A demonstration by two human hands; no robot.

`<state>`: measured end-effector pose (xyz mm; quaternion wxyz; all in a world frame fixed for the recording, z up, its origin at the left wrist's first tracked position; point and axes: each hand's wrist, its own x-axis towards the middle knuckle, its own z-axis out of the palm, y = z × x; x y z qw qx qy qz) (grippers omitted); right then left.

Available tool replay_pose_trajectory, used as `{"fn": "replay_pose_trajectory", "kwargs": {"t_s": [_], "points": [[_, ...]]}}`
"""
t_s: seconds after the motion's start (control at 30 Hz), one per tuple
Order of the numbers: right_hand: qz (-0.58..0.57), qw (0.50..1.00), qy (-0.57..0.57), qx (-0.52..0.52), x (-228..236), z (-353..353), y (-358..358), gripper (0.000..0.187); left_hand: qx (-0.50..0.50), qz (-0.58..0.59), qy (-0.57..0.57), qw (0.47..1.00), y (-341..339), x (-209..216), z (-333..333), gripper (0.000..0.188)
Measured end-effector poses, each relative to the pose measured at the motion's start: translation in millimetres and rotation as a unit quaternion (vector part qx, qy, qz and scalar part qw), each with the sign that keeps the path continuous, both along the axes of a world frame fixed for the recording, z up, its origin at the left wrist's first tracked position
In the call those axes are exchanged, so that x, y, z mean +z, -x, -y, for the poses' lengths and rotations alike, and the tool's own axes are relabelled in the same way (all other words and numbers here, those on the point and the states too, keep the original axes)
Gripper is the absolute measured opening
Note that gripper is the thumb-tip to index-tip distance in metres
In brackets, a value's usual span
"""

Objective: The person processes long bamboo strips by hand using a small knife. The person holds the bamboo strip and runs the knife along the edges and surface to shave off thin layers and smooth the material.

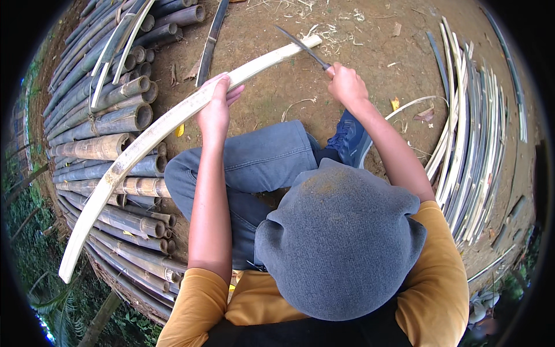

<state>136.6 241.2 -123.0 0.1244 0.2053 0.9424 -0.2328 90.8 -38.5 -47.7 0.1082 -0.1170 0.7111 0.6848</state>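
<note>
A long, pale split bamboo strip (173,114) runs slantwise from the lower left up to the middle top. My left hand (215,110) is closed around it, past its middle toward the far end. In my right hand (347,85) is the handle of a knife (302,45). Its narrow, dark blade points up and left and crosses the strip close to the far tip. Whether the edge bites into the bamboo cannot be made out. Curled pale shavings (347,39) lie on the soil just beyond the tip.
Stacked bamboo poles (124,118) fill the left side, with several split lengths (124,43) on top. At the right lies a bundle of thin bamboo strips (471,144). A dark pole (213,40) rests on the brown earth ahead. My shoe (349,139) is below my right hand.
</note>
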Motion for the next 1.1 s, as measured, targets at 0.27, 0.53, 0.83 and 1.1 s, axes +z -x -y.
{"fn": "replay_pose_trajectory", "kwargs": {"t_s": [0.27,0.53,0.83,1.1], "points": [[-0.017,0.996,0.09,-0.023,-2,10,-18,0.018,0.005,0.007,-0.001,1.0,7,5,-3,0.039],[0.028,0.998,0.051,0.022,20,23,-9,0.021,-0.009,-0.014,0.015,1.0,5,10,-5,0.037],[0.03,0.998,0.062,0.012,8,20,-14,0.027,-0.001,-0.01,0.02,1.0,6,9,-4,0.038],[0.049,0.996,0.066,0.017,14,22,-9,0.029,0.003,-0.013,0.015,1.0,11,9,-2,0.037]]}}
